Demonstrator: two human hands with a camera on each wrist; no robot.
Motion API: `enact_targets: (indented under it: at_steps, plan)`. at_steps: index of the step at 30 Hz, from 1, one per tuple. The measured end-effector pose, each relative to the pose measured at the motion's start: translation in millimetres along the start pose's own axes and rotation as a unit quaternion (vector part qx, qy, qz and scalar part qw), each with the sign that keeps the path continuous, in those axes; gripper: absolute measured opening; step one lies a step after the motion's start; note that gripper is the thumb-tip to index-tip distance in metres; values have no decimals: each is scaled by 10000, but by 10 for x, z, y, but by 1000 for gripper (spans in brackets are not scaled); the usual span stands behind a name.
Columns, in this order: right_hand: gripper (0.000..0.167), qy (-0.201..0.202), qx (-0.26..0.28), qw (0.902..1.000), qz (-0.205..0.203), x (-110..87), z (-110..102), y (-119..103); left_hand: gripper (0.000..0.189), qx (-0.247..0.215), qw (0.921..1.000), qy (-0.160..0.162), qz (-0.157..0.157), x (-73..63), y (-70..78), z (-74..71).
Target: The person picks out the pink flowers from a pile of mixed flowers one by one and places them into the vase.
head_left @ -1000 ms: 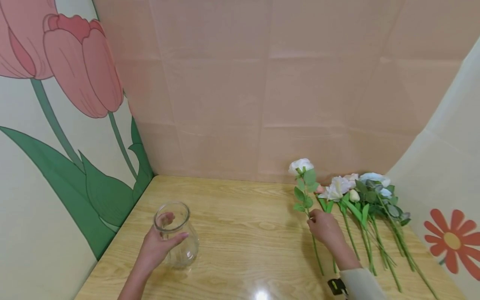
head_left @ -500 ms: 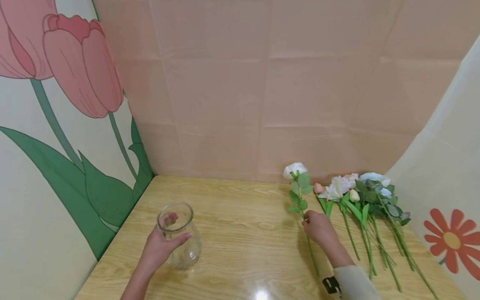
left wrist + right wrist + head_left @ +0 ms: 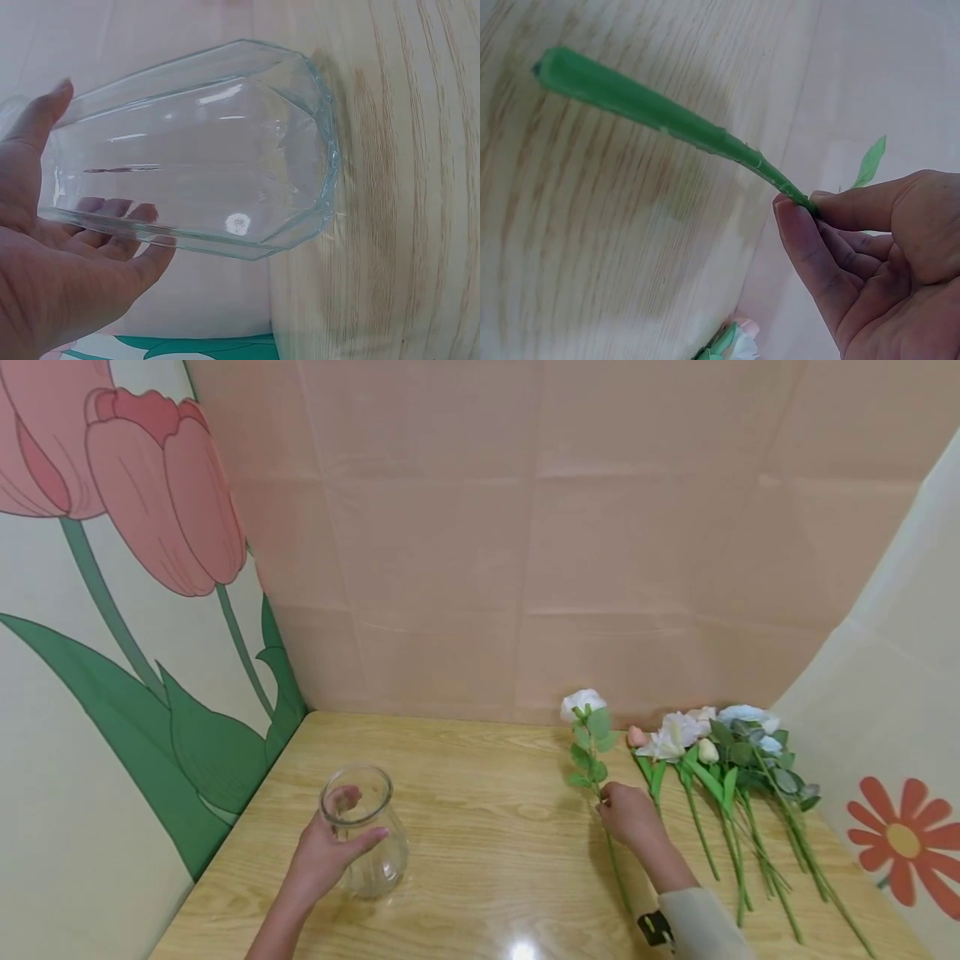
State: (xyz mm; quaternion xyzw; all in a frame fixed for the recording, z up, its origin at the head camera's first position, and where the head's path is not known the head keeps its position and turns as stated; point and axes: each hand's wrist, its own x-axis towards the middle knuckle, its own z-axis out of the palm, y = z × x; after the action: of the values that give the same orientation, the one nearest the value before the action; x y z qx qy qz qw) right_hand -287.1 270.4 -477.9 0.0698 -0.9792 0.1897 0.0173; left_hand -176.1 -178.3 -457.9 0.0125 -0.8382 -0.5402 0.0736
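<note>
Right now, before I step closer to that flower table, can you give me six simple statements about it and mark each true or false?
1. The left hand holds the glass vase. True.
2. The glass vase is upside down. False: it opens upward.
3. The right hand pinches the white flower by its stem. True.
4. The white flower stands inside the glass vase. False: the two are apart.
5. Other flowers lie on the right side of the table. True.
6. Those other flowers are all red. False: they include white and pale blue.

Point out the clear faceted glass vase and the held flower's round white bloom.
Clear faceted glass vase (image 3: 199, 146): left wrist view, on its side wall.
Round white bloom (image 3: 579, 700): head view, on its petals.
</note>
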Motion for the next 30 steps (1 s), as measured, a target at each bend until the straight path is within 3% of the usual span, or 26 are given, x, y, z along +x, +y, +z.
enact_targets:
  at_steps: [11, 30]
  plan:
    - [20, -281, 149, 9992, 228, 41, 50, -33, 74, -35, 10000, -16, 15, -3, 9, 53]
    - [14, -370, 70, 9990, 246, 131, 154, 14, 72, -71, 9999, -57, 99, -12, 32, 134]
